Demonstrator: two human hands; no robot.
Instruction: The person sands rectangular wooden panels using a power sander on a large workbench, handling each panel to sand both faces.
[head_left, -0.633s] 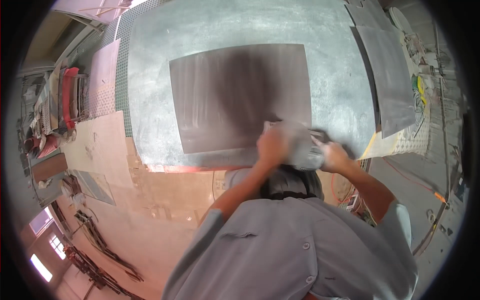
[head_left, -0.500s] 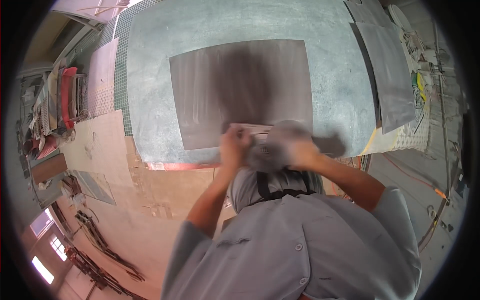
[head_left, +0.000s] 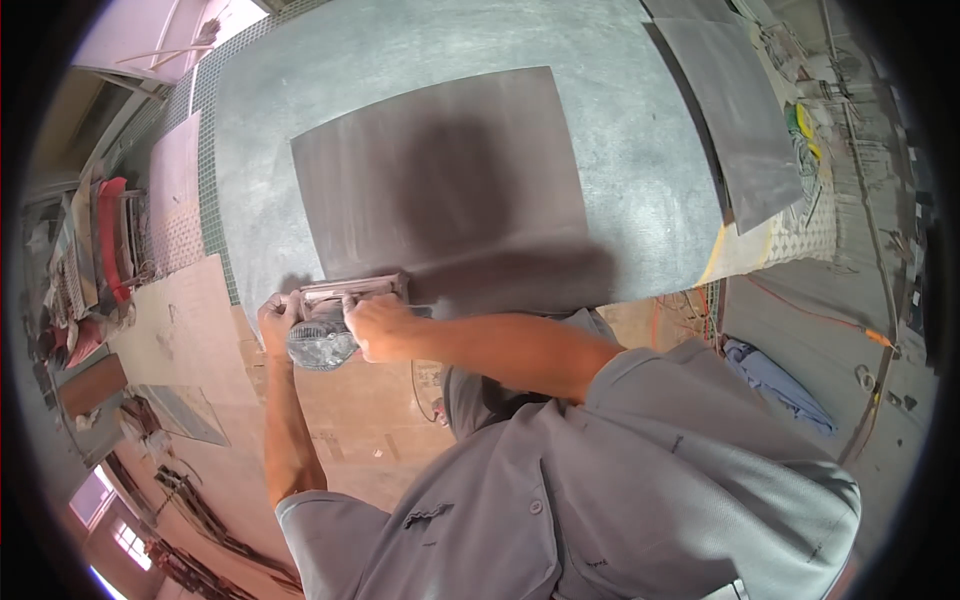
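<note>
Fingers (head_left: 372, 318) of both hands wrapped around sander (head_left: 330, 322), at slab (head_left: 440, 180) corner

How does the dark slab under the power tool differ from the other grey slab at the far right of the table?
The dark slab lies flat in the middle of the table, whole in view; the grey slab sits at the right edge, overhanging it. The dark slab has the power tool at its near left corner, gripped by the left hand and right hand; the grey slab is untouched. Both are flat, square-cornered and grey.

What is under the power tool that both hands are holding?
The sander sits on the near left corner of the dark grey tile. Its contact face is hidden.
</note>
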